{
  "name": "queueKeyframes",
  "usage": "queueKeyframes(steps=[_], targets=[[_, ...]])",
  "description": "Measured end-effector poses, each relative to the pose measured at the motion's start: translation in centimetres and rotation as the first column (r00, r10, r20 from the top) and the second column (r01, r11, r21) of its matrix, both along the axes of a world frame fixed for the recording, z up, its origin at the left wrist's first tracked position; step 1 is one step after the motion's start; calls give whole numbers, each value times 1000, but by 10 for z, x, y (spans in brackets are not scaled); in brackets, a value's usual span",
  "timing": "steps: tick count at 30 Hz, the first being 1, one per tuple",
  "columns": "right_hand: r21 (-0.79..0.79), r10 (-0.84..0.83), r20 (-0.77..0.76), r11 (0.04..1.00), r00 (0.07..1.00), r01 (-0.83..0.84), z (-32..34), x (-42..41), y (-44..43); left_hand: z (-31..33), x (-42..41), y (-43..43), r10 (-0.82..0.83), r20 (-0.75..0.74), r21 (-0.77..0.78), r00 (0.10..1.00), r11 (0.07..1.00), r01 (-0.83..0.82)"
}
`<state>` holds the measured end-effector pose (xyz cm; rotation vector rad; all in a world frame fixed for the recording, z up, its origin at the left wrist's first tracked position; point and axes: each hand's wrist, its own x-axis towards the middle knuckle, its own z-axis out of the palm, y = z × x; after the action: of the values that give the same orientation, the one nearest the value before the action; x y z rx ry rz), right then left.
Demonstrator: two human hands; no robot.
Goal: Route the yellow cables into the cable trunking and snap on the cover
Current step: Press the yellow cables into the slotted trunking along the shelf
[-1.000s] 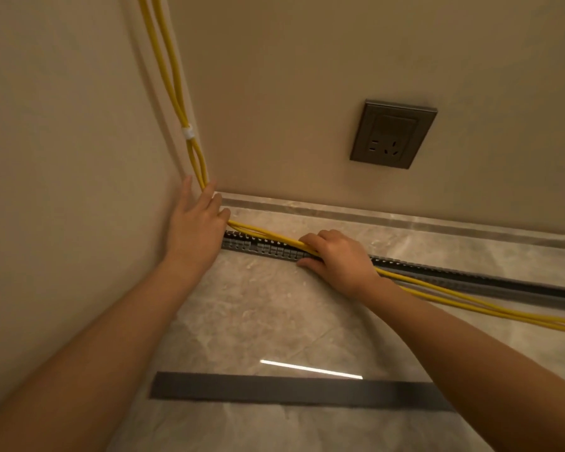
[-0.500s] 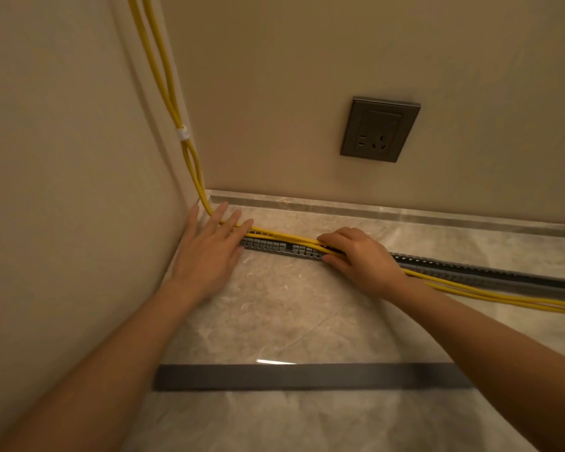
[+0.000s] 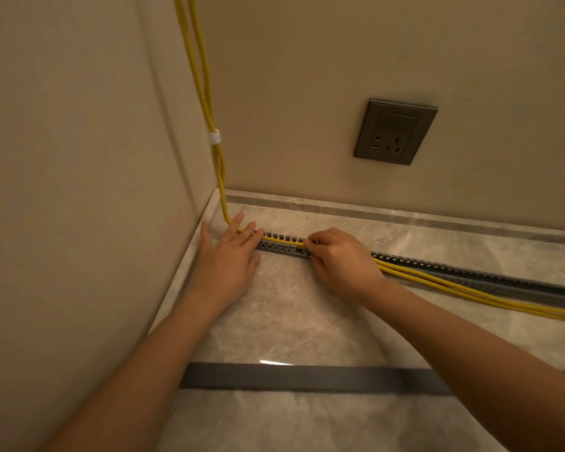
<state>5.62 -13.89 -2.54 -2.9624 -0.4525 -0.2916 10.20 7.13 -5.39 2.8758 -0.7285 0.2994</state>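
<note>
Since the earlier frame, the yellow cables (image 3: 220,177) between the hands have sunk into the cable trunking (image 3: 279,248). The left hand (image 3: 229,257), fingers straight and apart, presses them at the corner; the right hand (image 3: 340,264) pinches them, fingers curled. Step: routing. Next, seat the loose run rightward, which lies outside. The cover (image 3: 307,378) lies apart, nearer. The trunking's right end is cut off.

We record a finished room, probably domestic: beige walls (image 3: 79,158) meeting in a corner, marbled floor (image 3: 307,318), stone skirting (image 3: 388,213), grey wall socket (image 3: 395,132).

Yellow cables (image 3: 503,296) partly in trunking (image 3: 279,247) (cover (image 3: 307,380) apart).
</note>
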Motion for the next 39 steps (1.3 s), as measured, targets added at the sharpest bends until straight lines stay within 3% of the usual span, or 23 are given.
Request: queueKeyframes(steps=[12, 17, 20, 27, 31, 39], targets=[[99, -45, -150, 993, 988, 60, -5, -4, -4, -2, -12, -35, 106, -96, 63, 990, 993, -100], [418, 54, -227, 907, 972, 47, -6, -10, -9, 4, -37, -68, -46, -17, -23, 999, 999, 46], [590, -45, -137, 798, 990, 118, -1, -19, -17, 12, -51, -88, -117, 1, -115, 993, 987, 117], [431, -254, 57, 879, 966, 206, -12, -62, -70, 11, -57, -106, -70, -67, -67, 995, 996, 65], [268, -272, 95, 933, 957, 239, -15, -85, -101, 14, -56, -111, -47, -107, -110, 993, 993, 35], [219, -224, 206, 959, 953, 179, -7, -84, -117, 11, -57, -111, 13, -102, -79, 995, 997, -21]])
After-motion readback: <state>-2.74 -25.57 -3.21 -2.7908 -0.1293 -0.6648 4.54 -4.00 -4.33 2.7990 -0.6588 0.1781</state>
